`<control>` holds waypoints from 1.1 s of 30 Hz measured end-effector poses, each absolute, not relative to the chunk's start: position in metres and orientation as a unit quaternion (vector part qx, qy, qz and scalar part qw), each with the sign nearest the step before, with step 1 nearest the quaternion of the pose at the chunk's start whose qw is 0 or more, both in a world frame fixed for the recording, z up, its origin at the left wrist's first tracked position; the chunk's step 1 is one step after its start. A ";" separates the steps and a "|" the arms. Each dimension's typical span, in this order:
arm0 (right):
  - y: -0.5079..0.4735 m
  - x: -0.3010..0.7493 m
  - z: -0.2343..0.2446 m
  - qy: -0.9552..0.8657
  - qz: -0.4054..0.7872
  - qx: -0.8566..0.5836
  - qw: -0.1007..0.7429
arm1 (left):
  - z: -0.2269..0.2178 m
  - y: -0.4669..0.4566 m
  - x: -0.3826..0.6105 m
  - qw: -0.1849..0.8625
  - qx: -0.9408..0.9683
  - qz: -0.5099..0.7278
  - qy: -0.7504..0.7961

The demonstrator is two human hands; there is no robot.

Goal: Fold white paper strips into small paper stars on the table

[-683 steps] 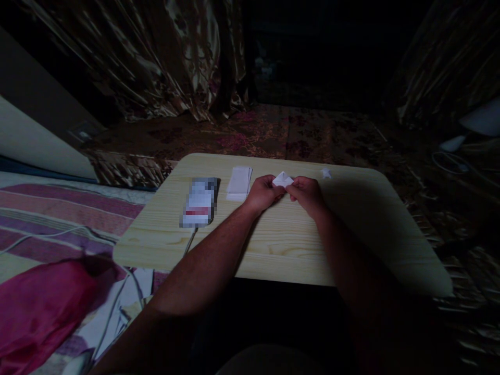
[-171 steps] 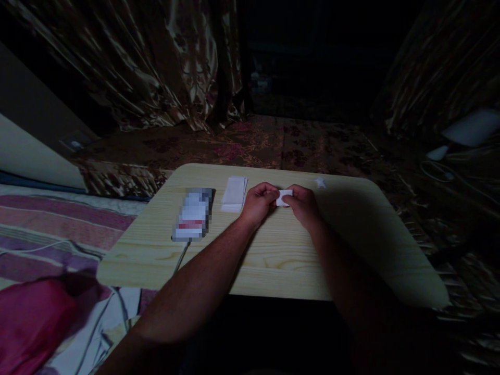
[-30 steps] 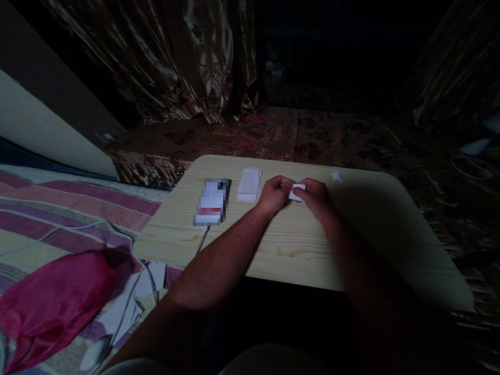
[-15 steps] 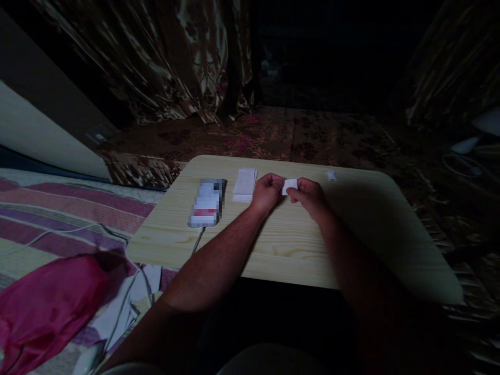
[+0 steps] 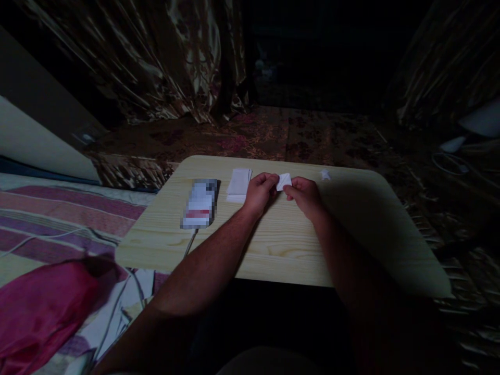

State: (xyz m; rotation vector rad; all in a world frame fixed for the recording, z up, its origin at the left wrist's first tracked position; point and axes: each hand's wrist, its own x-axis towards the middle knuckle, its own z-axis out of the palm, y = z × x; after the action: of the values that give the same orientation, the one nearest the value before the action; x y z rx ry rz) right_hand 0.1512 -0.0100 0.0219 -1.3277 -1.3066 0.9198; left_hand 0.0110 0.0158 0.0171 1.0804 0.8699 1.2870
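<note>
Keep the small white folded paper [image 5: 284, 182], pinched between left hand [image 5: 261, 192] and right hand [image 5: 307, 195] over the tabletop [image 5: 283, 242] near the middle of its far edge, flat while pressing each crease sharp.

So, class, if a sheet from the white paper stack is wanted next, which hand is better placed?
Probably the left: the left hand is close beside the paper stack, while the right hand is farther off, beyond the folded paper that both hands hold.
</note>
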 end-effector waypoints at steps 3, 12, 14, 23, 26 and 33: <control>-0.009 0.153 0.020 -0.551 0.383 -0.542 0.506 | 0.019 0.015 0.011 0.597 0.458 0.546 0.369; -0.006 0.149 0.020 -0.527 0.413 -0.513 0.537 | 0.015 0.018 0.012 0.574 0.457 0.555 0.391; -0.006 0.148 0.023 -0.500 0.426 -0.503 0.561 | 0.015 0.019 0.011 0.564 0.455 0.564 0.394; -0.002 0.152 0.018 -0.519 0.404 -0.505 0.560 | 0.015 0.016 0.014 0.556 0.489 0.549 0.387; -0.001 0.152 0.017 -0.516 0.394 -0.512 0.563 | 0.017 0.016 0.013 0.551 0.491 0.547 0.396; -0.005 0.151 0.021 -0.524 0.411 -0.500 0.553 | 0.017 0.017 0.009 0.553 0.484 0.553 0.393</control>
State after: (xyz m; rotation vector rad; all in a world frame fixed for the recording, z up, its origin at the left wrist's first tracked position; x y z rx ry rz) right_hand 0.1512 -0.0047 0.0212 -1.1829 -1.2381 0.9714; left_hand 0.0091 0.0172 0.0173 1.1452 0.9284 1.3079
